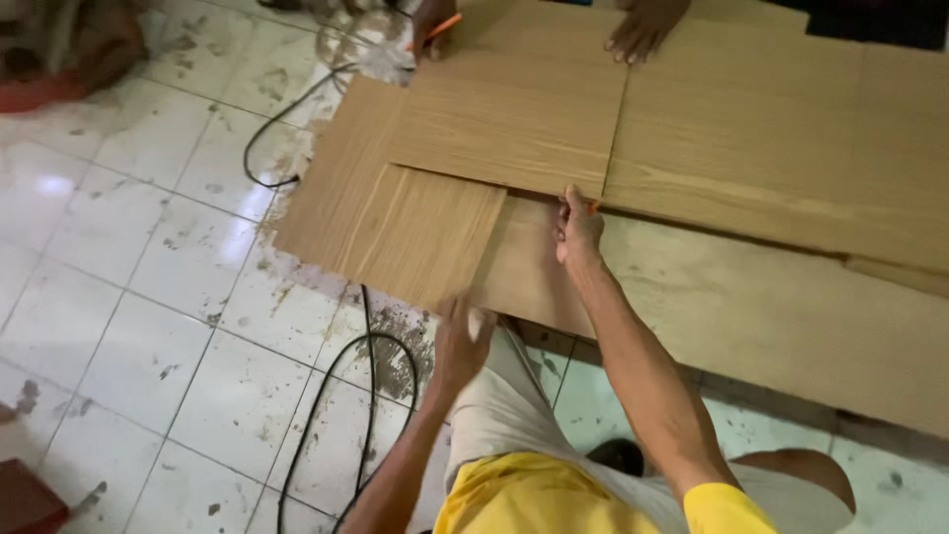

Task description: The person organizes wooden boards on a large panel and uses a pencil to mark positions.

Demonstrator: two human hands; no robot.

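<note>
Right hand [578, 229] closed around a small orange pencil [592, 207], tip at the near edge of the upper wood-grain panel [509, 119], close to the seam with the long panel [751, 148] to the right. Left hand [461, 341] pressed against the near edge of the lower wood-grain panel [395, 222], fingers curled at its corner; blurred, so grip on the edge cannot be told. Lower panel lying partly under the upper panel, on a pale base board [771, 307] stretching to the right. All boards flat, low over a white tiled floor [129, 297] marked with dust and stains. Black cable [341, 396] looping across the tiles, passing under the lower panel. At the far edge, another person's hand [643, 30] spread flat on the panels, and a second hand [430, 25] holding an orange pencil [442, 28].
</note>
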